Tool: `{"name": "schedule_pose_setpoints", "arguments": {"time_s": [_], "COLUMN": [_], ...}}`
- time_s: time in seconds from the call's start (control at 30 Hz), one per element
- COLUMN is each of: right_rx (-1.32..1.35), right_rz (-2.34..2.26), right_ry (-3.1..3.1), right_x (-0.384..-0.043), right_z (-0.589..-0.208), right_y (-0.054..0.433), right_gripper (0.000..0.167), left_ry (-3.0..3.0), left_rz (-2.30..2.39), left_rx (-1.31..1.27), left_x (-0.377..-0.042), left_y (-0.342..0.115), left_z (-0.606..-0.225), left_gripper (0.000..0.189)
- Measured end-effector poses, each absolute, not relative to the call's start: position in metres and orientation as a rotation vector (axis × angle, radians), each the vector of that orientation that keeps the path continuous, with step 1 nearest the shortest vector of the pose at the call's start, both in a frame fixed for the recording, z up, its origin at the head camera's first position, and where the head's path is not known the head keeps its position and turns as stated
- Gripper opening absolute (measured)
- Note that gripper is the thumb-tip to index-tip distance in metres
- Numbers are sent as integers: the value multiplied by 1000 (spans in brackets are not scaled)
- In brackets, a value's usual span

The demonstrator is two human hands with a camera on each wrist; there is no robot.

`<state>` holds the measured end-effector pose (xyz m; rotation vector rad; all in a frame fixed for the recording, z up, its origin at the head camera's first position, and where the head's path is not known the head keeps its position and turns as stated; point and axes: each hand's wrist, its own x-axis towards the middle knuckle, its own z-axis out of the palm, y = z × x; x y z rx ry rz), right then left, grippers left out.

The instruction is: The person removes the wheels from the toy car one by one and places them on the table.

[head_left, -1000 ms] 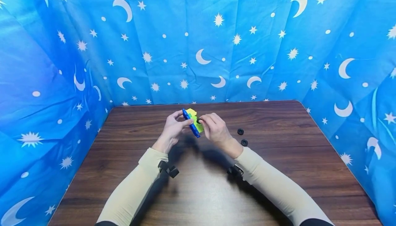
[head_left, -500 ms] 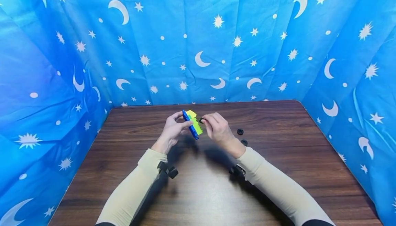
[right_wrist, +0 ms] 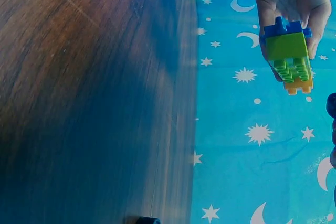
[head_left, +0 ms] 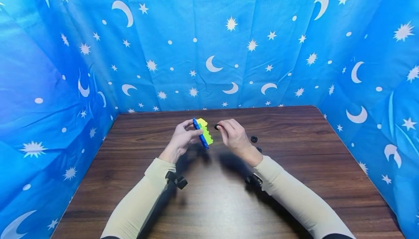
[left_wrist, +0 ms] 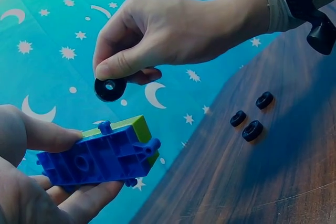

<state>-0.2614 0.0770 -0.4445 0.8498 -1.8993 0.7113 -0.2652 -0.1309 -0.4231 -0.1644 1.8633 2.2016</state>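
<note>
My left hand (head_left: pixel 181 136) holds a toy block vehicle by its sides, thumb on one side and fingers on the other. The toy block vehicle (head_left: pixel 205 134) has green and yellow bricks on a blue chassis (left_wrist: pixel 100 153), whose hollow underside and axle stubs face the left wrist camera. Between thumb and fingertips my right hand (head_left: pixel 235 136) pinches a small black toy wheel (left_wrist: pixel 110 88). This wheel has a centre hole and hangs just apart from the chassis. In the right wrist view, the toy's studded green brick (right_wrist: pixel 287 47) faces the camera, and my right hand barely shows.
Three loose black wheels (left_wrist: pixel 252 130) lie on the brown wooden table (head_left: pixel 209 202); in the head view my right wrist hides part of that group. A blue cloth (head_left: pixel 209 42) with moons and stars surrounds the table's back and sides.
My right hand has drawn back to the right from the toy, still pinching the wheel, so the gap between them has grown. My left hand and the toy have shifted slightly down.
</note>
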Motion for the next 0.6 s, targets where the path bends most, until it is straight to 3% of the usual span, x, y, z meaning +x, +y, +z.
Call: {"name": "schedule_pose_setpoints", "arguments": {"time_s": [0.6], "right_rx": [787], "right_rz": [667], "right_ry": [-1928], "right_x": [-242], "right_z": [-459], "right_y": [87], "right_gripper": [10], "left_ry": [1912], "left_rz": [2140], "left_rx": [-121], "left_x": [-250], "left_y": [-140], "left_z": [-440], "left_gripper": [62]}}
